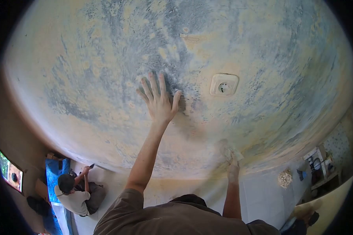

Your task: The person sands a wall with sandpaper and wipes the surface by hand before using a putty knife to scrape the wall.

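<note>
My left hand (161,105) lies flat against the patchy blue-grey and cream wall (110,74), fingers spread and holding nothing. Lower and to the right, my right hand (233,166) presses a pale, crumpled-looking sheet (229,152), perhaps sandpaper, to the wall. That sheet is blurred, and its far edge fades into the wall's colour. Between the two hands and a little above the right one, a cream wall socket (224,85) is set in the wall. Pale dust covers the fingers of my right hand.
At lower left a co-worker (74,194) sits on the floor near the wall, a dark hand tool (91,166) in hand. Blue sheeting (53,178) is behind them. At lower right are a pale heap (285,178) on the floor and a cluttered wooden shelf (324,174).
</note>
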